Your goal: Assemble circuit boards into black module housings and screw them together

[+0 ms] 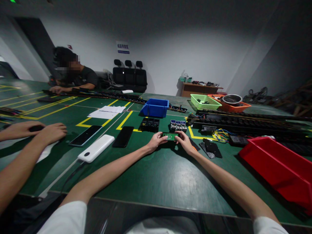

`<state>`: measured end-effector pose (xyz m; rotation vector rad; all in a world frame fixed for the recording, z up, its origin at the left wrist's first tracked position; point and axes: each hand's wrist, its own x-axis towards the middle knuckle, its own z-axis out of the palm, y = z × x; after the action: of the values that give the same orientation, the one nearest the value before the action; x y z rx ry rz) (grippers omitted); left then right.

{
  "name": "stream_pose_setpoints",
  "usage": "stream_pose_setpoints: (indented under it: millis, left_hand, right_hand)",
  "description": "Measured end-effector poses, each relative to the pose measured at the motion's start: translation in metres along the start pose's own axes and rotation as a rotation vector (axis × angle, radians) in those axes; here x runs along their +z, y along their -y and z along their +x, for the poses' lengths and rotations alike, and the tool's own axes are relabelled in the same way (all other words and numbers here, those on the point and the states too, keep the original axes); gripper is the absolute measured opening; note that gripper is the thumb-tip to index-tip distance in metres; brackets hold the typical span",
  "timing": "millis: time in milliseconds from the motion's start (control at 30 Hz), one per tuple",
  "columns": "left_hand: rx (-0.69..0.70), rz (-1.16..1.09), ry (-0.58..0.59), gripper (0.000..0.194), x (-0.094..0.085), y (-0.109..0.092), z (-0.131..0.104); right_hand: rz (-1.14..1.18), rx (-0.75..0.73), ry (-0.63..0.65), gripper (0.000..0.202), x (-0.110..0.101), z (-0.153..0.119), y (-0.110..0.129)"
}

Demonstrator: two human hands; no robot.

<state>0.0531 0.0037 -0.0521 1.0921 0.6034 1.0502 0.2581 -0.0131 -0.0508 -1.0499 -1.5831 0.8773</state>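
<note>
Between my two hands I hold a small green circuit board just above the table, its face turned toward me. My left hand pinches its left end and my right hand its right end, thumbs in front. Right behind the board stands a group of small modules with blue tops. Left of them sits a black block of modules. Beside my right hand lie several flat black pieces, partly overlapping.
A red bin stands at the right, a blue bin behind my hands. Long black assemblies with wires lie at back right. Phones and a white power bank lie left, near another person's hands. A co-worker sits farther back.
</note>
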Motion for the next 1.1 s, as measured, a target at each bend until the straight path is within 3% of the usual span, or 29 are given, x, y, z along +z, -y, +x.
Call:
stream_pose_setpoints:
  millis: [200,467,1100]
  left_hand:
    - [0.001,0.036,0.064,0.045,-0.0018,-0.0011,-0.0006]
    - [-0.043,0.028,0.054,0.051,-0.0026,-0.0031,-0.0008]
    - [0.019,0.077,0.044,0.051,-0.0034,0.0031,-0.0006]
  right_hand:
    - [-0.055,-0.007,0.000,0.038,0.0003,-0.0007,0.0035]
    - [-0.057,0.002,0.040,0.039,0.0000,-0.0013,0.0041]
    - [-0.088,0.008,0.037,0.039,-0.0008,-0.0008,0.0068]
